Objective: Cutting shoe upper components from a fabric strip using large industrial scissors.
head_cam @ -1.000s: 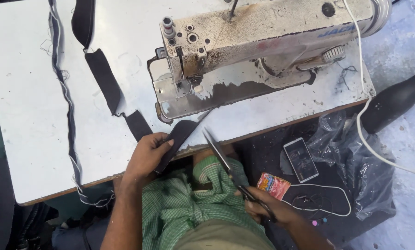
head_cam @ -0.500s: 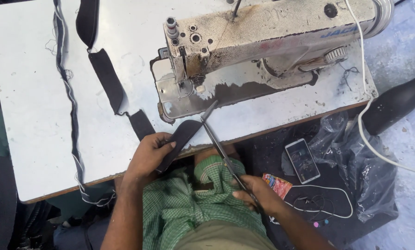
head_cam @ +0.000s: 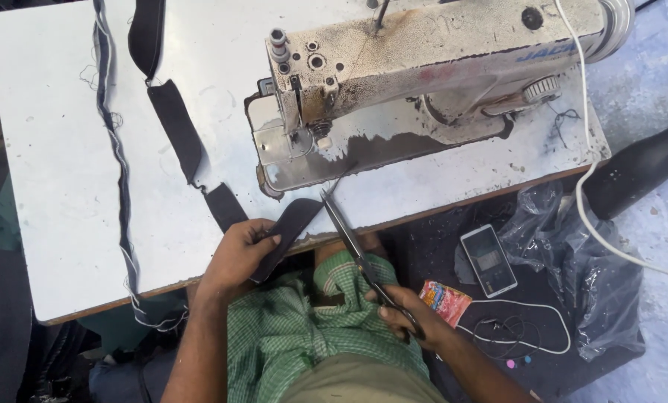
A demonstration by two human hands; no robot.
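Seen from the head camera, the left hand (head_cam: 238,254) lies at the near edge of the white table (head_cam: 50,186), its fingers closed down on a black fabric strip (head_cam: 293,224), pinning the strip's near end against the tabletop and over the edge. From under that hand the strip runs up and to the right, its free end lying just in front of the sewing machine (head_cam: 423,67), close to the metal plate below the needle. The right hand (head_cam: 408,317) sits lower, over the person's lap and the green checked shirt (head_cam: 296,328), with its fingers wrapped through the handles of a pair of scissors (head_cam: 349,239). The long blades reach up and to the left from that hand, and their tips meet the upper end of the strip, at the table's edge just right of the left hand's fingertips; the blades look nearly together, though whether they bite the cloth or a thread cannot be told. More black strip pieces (head_cam: 177,127) lie joined in a chain across the table to the upper left, beside a long thin dark trimming (head_cam: 114,149) that hangs off the near edge. To the right, below the table, a phone (head_cam: 488,260) rests on dark cloth beside a crumpled clear plastic bag (head_cam: 572,261), with a small colourful packet (head_cam: 446,302) near the right hand and a white cable (head_cam: 595,186) trailing down from the machine.
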